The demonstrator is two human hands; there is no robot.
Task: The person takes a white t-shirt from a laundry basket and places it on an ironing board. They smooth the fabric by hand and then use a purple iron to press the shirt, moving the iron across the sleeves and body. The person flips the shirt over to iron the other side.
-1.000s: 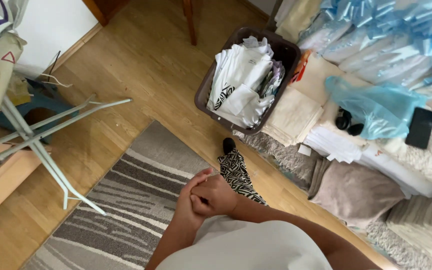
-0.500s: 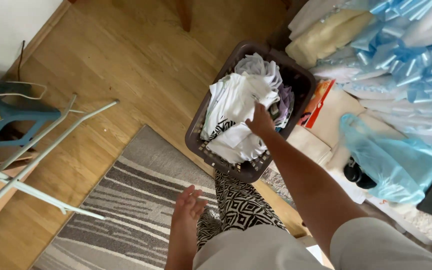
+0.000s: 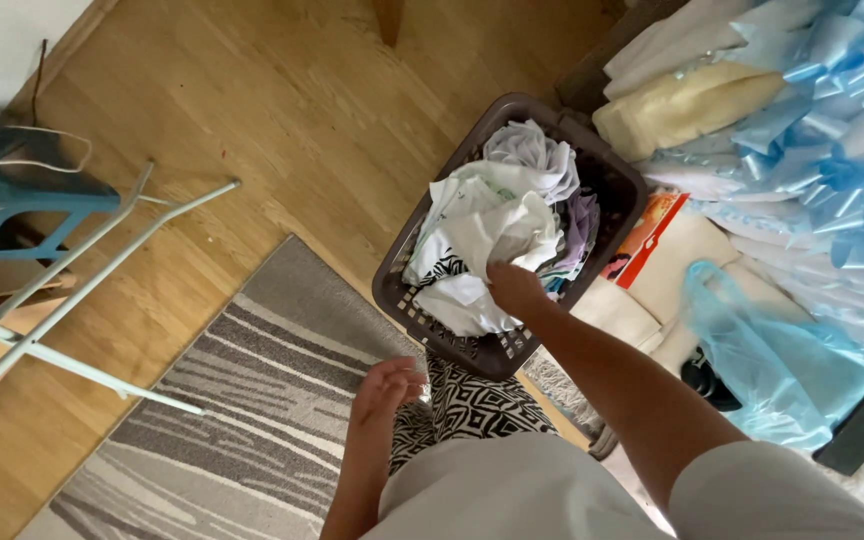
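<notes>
A dark brown laundry basket (image 3: 397,298) stands on the wooden floor, heaped with white and pale purple clothes (image 3: 497,215). My right hand (image 3: 514,287) reaches into the basket and closes on a white garment (image 3: 492,232) near the top of the heap. My left hand (image 3: 384,389) hangs lower, over the striped rug, fingers loosely apart and holding nothing. My black-and-white patterned trouser leg (image 3: 472,405) shows below the basket.
A grey striped rug (image 3: 222,410) covers the floor at lower left. White ironing-board legs (image 3: 82,260) and a blue stool (image 3: 27,205) stand at left. Folded linens, blue ribbons (image 3: 832,120), a blue plastic bag (image 3: 782,355) and a dark phone (image 3: 857,432) lie at right.
My hands were clasped together, then parted. The right hand went into the basket and has now drawn back slightly, gripping a white garment. The left hand dropped beside my leg.
</notes>
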